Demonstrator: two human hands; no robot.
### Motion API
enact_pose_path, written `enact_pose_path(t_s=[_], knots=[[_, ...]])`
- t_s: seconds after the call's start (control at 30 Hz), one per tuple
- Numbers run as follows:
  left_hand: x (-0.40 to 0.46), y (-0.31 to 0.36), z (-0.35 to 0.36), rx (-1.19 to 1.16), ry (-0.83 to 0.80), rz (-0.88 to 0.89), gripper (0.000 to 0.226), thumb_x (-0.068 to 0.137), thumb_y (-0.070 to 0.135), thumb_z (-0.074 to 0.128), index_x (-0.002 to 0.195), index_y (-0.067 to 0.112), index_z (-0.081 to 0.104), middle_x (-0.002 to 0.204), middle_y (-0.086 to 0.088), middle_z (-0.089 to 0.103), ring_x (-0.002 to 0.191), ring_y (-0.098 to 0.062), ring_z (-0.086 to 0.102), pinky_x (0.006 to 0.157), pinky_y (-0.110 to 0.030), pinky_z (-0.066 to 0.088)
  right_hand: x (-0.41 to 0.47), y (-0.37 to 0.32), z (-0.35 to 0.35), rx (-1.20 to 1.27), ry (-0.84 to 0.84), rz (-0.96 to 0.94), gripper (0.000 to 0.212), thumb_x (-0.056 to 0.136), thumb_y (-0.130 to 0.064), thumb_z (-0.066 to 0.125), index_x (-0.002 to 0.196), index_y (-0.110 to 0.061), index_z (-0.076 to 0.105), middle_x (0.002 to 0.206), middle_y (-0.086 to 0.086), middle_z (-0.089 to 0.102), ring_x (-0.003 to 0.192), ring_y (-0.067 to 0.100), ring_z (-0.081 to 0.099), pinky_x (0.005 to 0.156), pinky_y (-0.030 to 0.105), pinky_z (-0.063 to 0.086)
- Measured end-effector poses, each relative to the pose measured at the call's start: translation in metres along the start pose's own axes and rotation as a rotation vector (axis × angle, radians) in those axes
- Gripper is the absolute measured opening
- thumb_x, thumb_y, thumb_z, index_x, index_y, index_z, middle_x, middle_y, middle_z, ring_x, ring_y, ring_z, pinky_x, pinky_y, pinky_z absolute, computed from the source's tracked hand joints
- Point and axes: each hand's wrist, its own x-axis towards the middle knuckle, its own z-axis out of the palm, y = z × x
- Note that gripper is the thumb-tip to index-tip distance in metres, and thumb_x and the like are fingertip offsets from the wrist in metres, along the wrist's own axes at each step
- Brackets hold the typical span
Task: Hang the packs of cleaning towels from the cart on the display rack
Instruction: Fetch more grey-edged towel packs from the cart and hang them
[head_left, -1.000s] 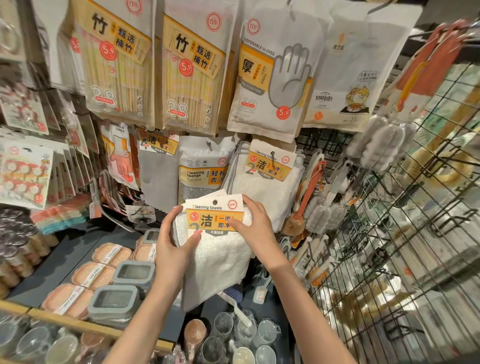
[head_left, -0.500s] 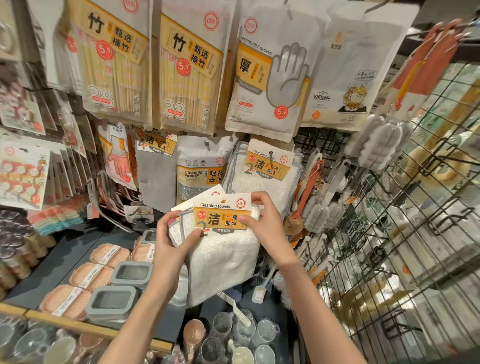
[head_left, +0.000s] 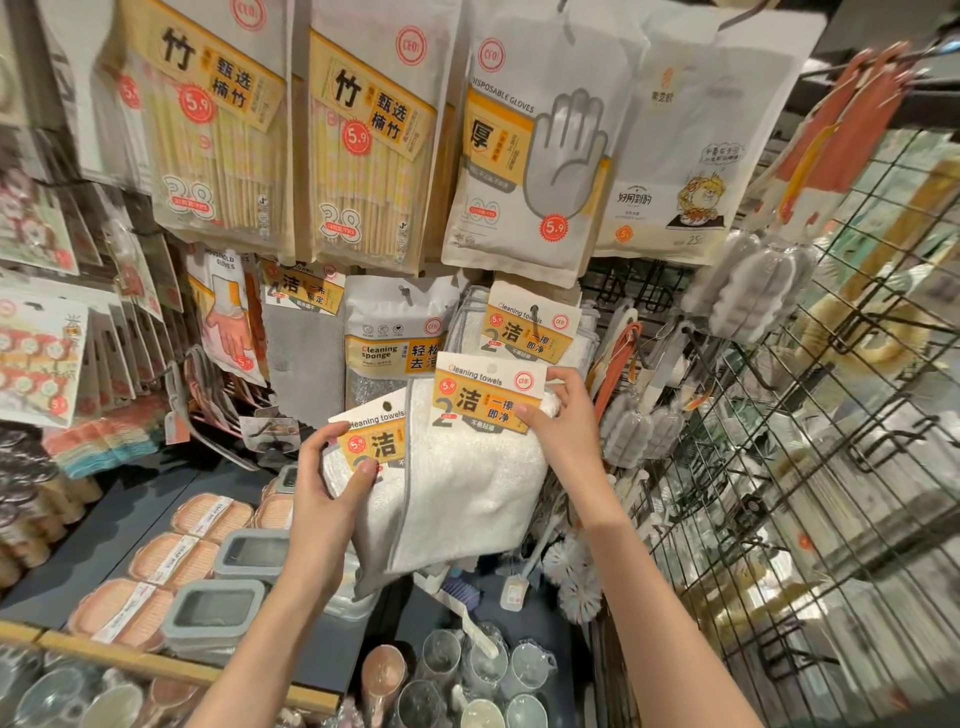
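Glove packs (head_left: 524, 150) and chopstick packs (head_left: 363, 140) hang over the hooks, and a sponge pack (head_left: 395, 338) hangs just left of the hung towel pack (head_left: 530, 332). Below, lidded boxes (head_left: 218, 618) sit on a dark shelf (head_left: 124, 509) and clear cups (head_left: 441, 654) stand by its edge. The left hand (head_left: 322, 499) pinches one towel pack (head_left: 363, 447) at its card; the right hand (head_left: 566, 421) grips the front pack (head_left: 467, 467), thumb on its label, just below the hung one.

Reads "Cleaning towels", "5.9", "2" on front towel pack header card (head_left: 488, 397). Directly above: "DISPOSABLE GLOVES", "5.9" on glove bag (head_left: 524, 156). Upper left: "Cleaning sponge" on sponge pack (head_left: 397, 332).
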Motion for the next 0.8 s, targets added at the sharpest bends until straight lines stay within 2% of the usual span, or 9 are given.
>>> enact_pose_path(t_s=[0.07, 0.17, 0.23, 0.33, 0.47, 0.57, 0.67, 0.8], knots=[[0.001, 0.0, 0.003, 0.008, -0.01, 0.014, 0.043, 0.09, 0.001, 0.062, 0.108, 0.039, 0.056, 0.125, -0.013, 0.058, 0.098, -0.017, 0.064, 0.093, -0.042, 0.051, 0.008, -0.002, -0.006, -0.012, 0.044, -0.019, 0.039, 0.08, -0.001, 0.068, 0.107, -0.021, 0.048, 0.11, -0.006, 0.057, 0.096, -0.003, 0.053, 0.077, 0.016, 0.047], [0.004, -0.001, 0.005, 0.017, -0.018, 0.034, 0.043, 0.09, -0.001, 0.061, 0.11, 0.036, 0.055, 0.127, -0.011, 0.056, 0.109, -0.025, 0.061, 0.098, -0.044, 0.049, 0.021, -0.005, -0.013, -0.033, 0.098, -0.027, 0.039, 0.08, -0.001, 0.068, 0.107, -0.021, 0.048, 0.109, -0.006, 0.056, 0.095, 0.0, 0.051, 0.08, 0.021, 0.045], [0.005, -0.001, 0.006, 0.012, -0.018, 0.036, 0.043, 0.09, -0.001, 0.061, 0.11, 0.036, 0.055, 0.125, -0.01, 0.057, 0.112, -0.032, 0.06, 0.098, -0.047, 0.048, 0.028, -0.008, -0.017, -0.03, 0.112, -0.053, 0.038, 0.081, 0.002, 0.066, 0.105, -0.021, 0.047, 0.103, -0.012, 0.055, 0.096, 0.0, 0.051, 0.074, 0.013, 0.043], [0.006, -0.001, 0.007, -0.006, -0.012, 0.026, 0.044, 0.09, 0.001, 0.062, 0.107, 0.041, 0.056, 0.122, -0.008, 0.06, 0.111, -0.034, 0.06, 0.098, -0.05, 0.048, 0.037, -0.011, -0.019, 0.0, 0.115, -0.084, 0.037, 0.08, 0.008, 0.063, 0.104, -0.016, 0.047, 0.099, -0.017, 0.054, 0.088, -0.018, 0.052, 0.063, 0.0, 0.04], [0.01, 0.0, 0.008, -0.012, 0.003, 0.022, 0.045, 0.089, 0.001, 0.063, 0.106, 0.042, 0.057, 0.12, -0.004, 0.062, 0.113, -0.033, 0.06, 0.1, -0.055, 0.045, 0.048, -0.008, -0.02, -0.008, 0.145, -0.089, 0.036, 0.082, 0.006, 0.063, 0.108, -0.013, 0.049, 0.095, -0.022, 0.051, 0.08, -0.032, 0.046, 0.059, -0.003, 0.038], [0.013, -0.001, 0.008, -0.005, 0.007, 0.032, 0.043, 0.089, 0.003, 0.064, 0.109, 0.04, 0.056, 0.115, 0.006, 0.062, 0.113, -0.029, 0.06, 0.1, -0.055, 0.046, 0.055, -0.007, -0.02, -0.039, 0.174, -0.065, 0.036, 0.083, 0.001, 0.065, 0.112, -0.013, 0.049, 0.095, -0.02, 0.052, 0.08, -0.023, 0.048, 0.062, -0.001, 0.039], [0.015, -0.003, 0.006, -0.002, 0.007, 0.028, 0.041, 0.09, 0.005, 0.064, 0.111, 0.04, 0.056, 0.116, 0.006, 0.063, 0.111, -0.029, 0.062, 0.098, -0.053, 0.048, 0.059, -0.007, -0.018, -0.057, 0.183, -0.041, 0.035, 0.083, -0.001, 0.066, 0.108, -0.018, 0.049, 0.102, -0.013, 0.054, 0.082, -0.014, 0.047, 0.062, 0.002, 0.038], [0.015, -0.006, 0.004, -0.006, 0.019, 0.026, 0.043, 0.09, 0.005, 0.063, 0.109, 0.042, 0.056, 0.118, 0.002, 0.063, 0.11, -0.031, 0.062, 0.094, -0.048, 0.051, 0.061, -0.003, -0.015, -0.064, 0.204, -0.021, 0.035, 0.083, -0.003, 0.066, 0.105, -0.023, 0.047, 0.102, -0.012, 0.054, 0.086, -0.003, 0.049, 0.068, 0.012, 0.038]])
